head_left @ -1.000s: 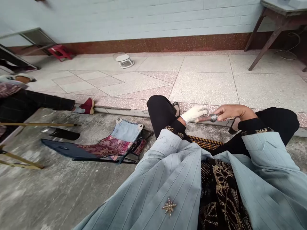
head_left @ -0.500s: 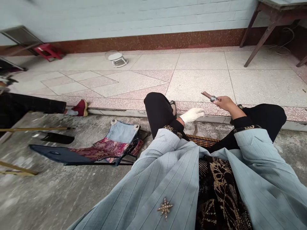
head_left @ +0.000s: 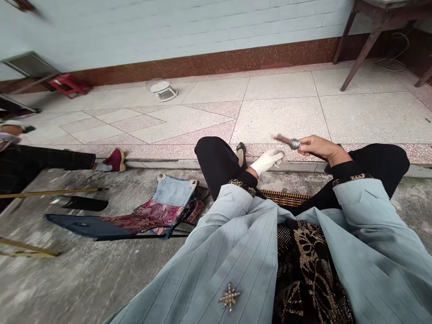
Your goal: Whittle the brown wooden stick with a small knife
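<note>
I sit on the ground with my knees up, in black trousers and a light blue striped jacket. My left hand [head_left: 270, 160], in a white glove, is curled above my left knee; what its fingers hold, if anything, I cannot make out. My bare right hand [head_left: 315, 146] grips a small tool with a brown handle and a metal collar [head_left: 289, 142], held level and pointing left, just above the gloved hand. The tool is blurred. A woven bamboo piece [head_left: 286, 197] lies between my legs.
A folded fabric stool [head_left: 148, 211] lies on the concrete to my left, beside a dark blade [head_left: 81, 203] and bamboo strips [head_left: 50, 192]. Another person's legs and red shoe [head_left: 114, 160] reach in from the left. A white stand [head_left: 162, 89], a red stool [head_left: 65, 84] and wooden table legs [head_left: 357, 49] stand on the tiles.
My hands were together at the tool one second ago. The right hand lifted it away to the right, then brought it back down toward the gloved left hand.
</note>
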The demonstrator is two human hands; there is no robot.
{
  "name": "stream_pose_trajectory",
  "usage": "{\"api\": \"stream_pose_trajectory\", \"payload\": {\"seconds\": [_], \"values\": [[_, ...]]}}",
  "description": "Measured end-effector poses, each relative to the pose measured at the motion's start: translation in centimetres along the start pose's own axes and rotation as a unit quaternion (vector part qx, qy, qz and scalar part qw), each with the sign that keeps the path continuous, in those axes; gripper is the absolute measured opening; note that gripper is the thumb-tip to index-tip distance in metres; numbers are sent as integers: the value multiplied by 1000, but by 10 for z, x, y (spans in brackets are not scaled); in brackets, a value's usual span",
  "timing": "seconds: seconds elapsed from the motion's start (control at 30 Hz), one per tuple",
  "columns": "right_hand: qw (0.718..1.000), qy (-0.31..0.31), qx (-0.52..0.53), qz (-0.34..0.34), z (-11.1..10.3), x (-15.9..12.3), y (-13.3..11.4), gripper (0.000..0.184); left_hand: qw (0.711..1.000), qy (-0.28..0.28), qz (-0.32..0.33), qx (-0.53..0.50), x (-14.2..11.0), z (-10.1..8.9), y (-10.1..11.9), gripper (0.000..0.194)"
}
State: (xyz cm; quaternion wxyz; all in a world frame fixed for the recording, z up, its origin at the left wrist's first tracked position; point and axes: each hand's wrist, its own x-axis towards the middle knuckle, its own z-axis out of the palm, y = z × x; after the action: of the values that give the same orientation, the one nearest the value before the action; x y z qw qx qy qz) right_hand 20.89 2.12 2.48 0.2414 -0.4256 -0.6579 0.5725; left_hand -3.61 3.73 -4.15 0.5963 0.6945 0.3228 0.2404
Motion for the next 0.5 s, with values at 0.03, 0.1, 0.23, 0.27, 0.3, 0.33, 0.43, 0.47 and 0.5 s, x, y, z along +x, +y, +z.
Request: {"api": "stream_pose_trajectory", "payload": {"seconds": [0.03,0.1,0.23,0.27,0.3,0.33,0.43,0.47,0.5], "values": [[997,63,44,-19,-3,0,0,29,1000,-3,-9,-19,0,1,-1,40],[980,161,113,-33,-8,3,2,28,999,-14,-25,-18,-1,1,-2,38],[950,295,102,25,-14,16,14,31,998,-42,-12,33,-3,3,-4,35],[945,318,48,54,-15,19,16,31,998,-53,0,36,-3,4,-4,35],[939,331,-24,85,-16,21,17,31,997,-65,12,33,-4,5,-2,36],[929,335,-106,114,-16,23,18,31,997,-75,20,26,-4,6,1,36],[885,294,-318,169,-14,25,18,38,997,-75,18,3,-6,6,13,36],[875,269,-362,175,-12,25,18,40,998,-66,14,-5,-7,6,17,34],[869,235,-396,182,-10,26,19,40,998,-53,17,-13,-7,5,20,32]]}}
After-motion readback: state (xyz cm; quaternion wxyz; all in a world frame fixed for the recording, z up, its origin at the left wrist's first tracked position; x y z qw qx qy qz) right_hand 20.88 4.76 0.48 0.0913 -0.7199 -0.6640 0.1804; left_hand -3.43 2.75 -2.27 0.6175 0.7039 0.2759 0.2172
